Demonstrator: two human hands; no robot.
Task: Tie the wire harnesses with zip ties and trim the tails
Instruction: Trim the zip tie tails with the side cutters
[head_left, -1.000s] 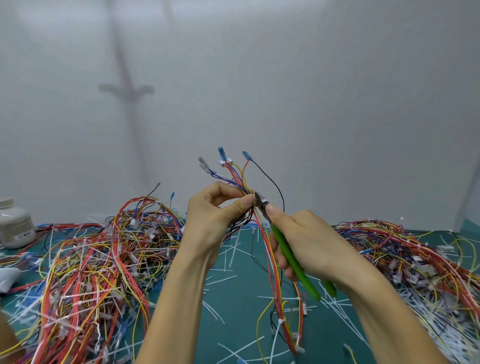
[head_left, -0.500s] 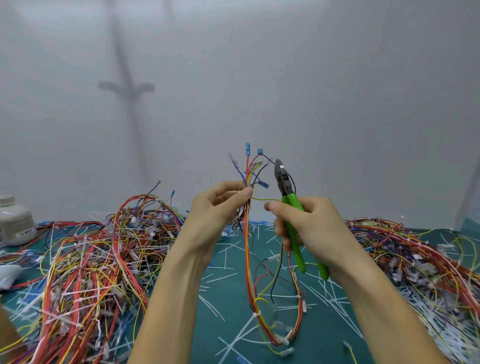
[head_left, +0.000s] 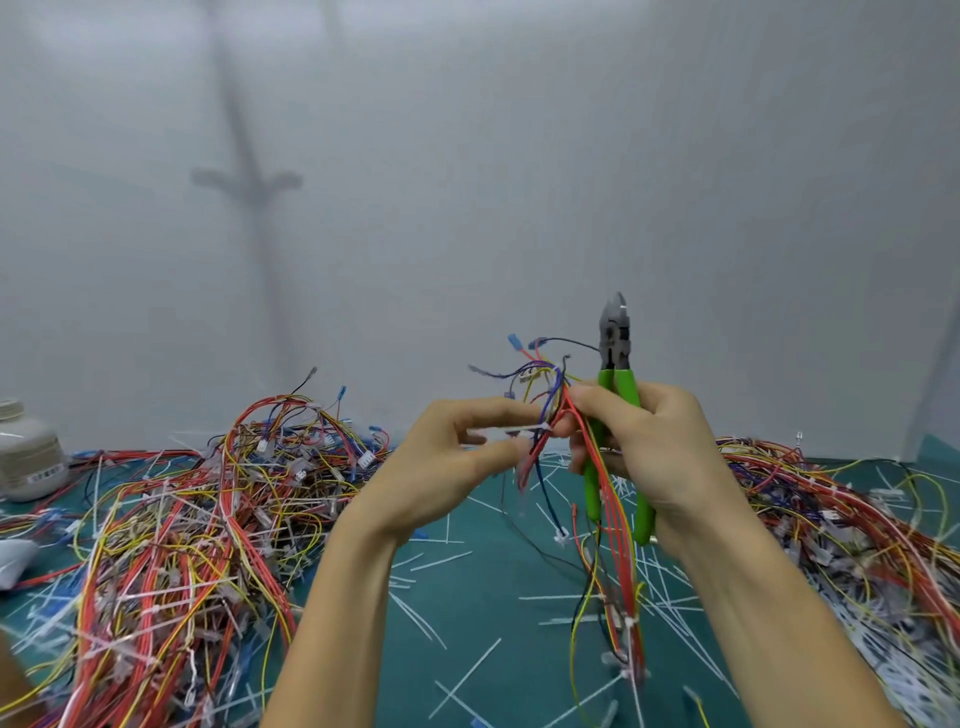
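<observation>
The harness (head_left: 618, 545) hangs over the mat (head_left: 493, 597) — right hand (head_left: 660, 447) grips it plus the cutters (head_left: 614, 338), left hand (head_left: 447, 462) seemingly pinches a tie tail (head_left: 511, 430), not yet trimmed. Lower ties (head_left: 629, 622) look done — piles (head_left: 182, 519) flank.

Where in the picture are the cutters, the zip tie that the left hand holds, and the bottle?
cutters (head_left: 614, 338): head view, on the grey metal head.
zip tie (head_left: 519, 429): head view, on the middle of the white strip.
bottle (head_left: 28, 457): head view, on the white body.
</observation>
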